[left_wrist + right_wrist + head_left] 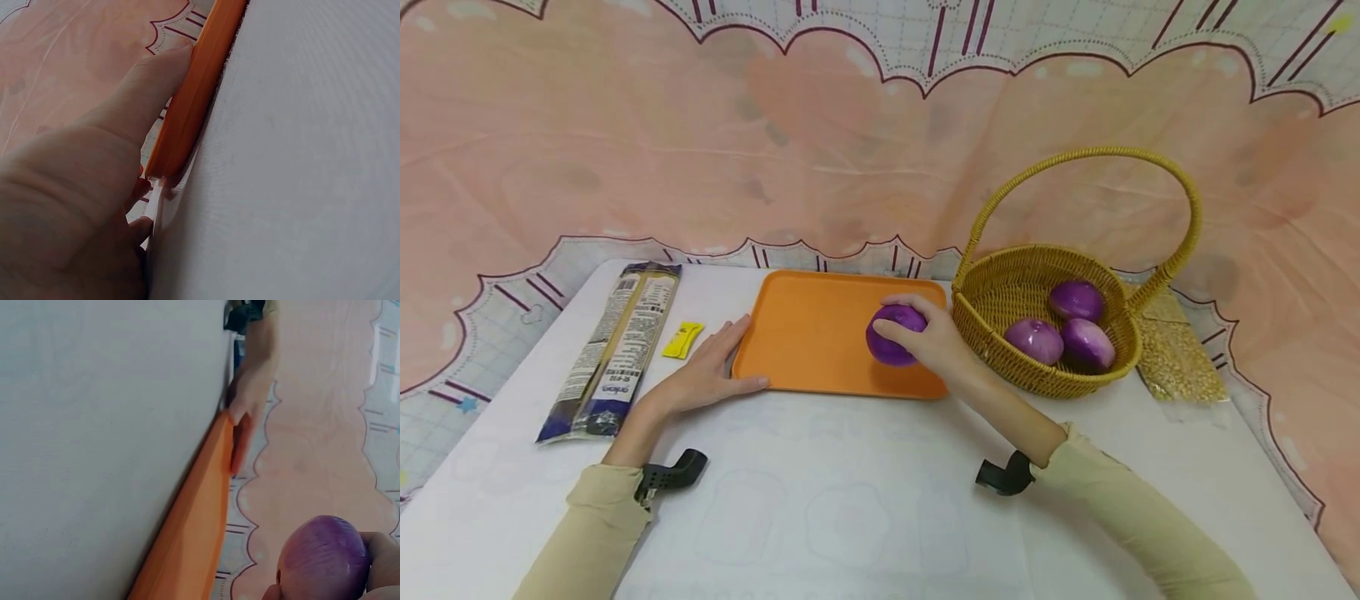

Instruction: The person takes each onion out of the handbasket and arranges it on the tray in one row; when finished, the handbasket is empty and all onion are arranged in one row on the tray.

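My right hand (942, 343) grips a round, glossy purple onion (889, 352) over the right half of an orange tray (812, 329). In the right wrist view the same onion (325, 559) sits between thumb and fingers. My left hand (703, 371) touches the tray's near left corner, fingers fairly straight along its left side and thumb at the front edge. The left wrist view shows that thumb against the tray rim (194, 94). Right of the tray stands a yellow wicker basket (992, 304) with a tall handle, holding three purple onions (1035, 340).
At the left lies a long clear-and-blue packet (613, 358), with a small yellow packet (682, 340) beside my left hand. A clear bag of yellowish grains (1180, 350) lies behind the basket's right side. Everything rests on a white table (835, 483) before a patterned pink cloth (737, 167).
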`<state>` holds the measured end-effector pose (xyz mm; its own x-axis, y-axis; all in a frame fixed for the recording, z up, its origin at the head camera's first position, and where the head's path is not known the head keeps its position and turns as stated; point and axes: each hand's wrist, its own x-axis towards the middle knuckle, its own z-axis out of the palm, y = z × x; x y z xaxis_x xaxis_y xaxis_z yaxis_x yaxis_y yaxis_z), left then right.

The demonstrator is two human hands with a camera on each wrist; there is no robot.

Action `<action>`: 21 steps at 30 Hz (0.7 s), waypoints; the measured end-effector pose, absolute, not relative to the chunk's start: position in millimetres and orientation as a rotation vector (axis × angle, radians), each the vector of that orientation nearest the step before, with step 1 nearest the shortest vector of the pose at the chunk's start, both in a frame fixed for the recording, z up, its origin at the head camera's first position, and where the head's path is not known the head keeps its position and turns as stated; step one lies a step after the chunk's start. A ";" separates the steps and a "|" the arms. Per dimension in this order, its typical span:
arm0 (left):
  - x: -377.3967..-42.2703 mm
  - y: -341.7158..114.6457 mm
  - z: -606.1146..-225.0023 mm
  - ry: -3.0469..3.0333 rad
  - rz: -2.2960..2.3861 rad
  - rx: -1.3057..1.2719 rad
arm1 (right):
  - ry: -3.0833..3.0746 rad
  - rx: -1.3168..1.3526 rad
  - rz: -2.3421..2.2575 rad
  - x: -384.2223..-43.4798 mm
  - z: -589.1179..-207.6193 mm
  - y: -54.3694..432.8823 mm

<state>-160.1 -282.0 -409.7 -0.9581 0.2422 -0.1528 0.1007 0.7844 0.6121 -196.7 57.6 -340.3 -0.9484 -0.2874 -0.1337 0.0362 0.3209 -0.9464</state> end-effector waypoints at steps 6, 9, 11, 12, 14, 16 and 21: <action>-161.9 -281.0 -410.3 2.762 0.923 0.303 | 2.327 -0.220 -1.644 -197.2 -344.1 53.2; -163.5 -282.0 -407.7 2.754 0.956 0.304 | 2.290 -0.202 -1.668 -197.6 -343.7 49.6; -164.1 -282.1 -407.8 2.739 0.992 0.305 | 2.275 -0.192 -1.670 -197.3 -343.3 47.6; -164.1 -282.2 -408.2 2.730 1.014 0.303 | 2.269 -0.190 -1.668 -197.0 -343.1 46.3; -163.6 -282.5 -410.0 2.711 1.058 0.302 | 2.265 -0.196 -1.660 -196.8 -342.8 43.8; -162.6 -283.2 -411.9 2.699 1.093 0.306 | 2.262 -0.200 -1.654 -196.9 -342.4 40.9; -160.7 -284.2 -414.1 2.687 1.136 0.320 | 2.280 -0.204 -1.625 -201.2 -341.3 31.3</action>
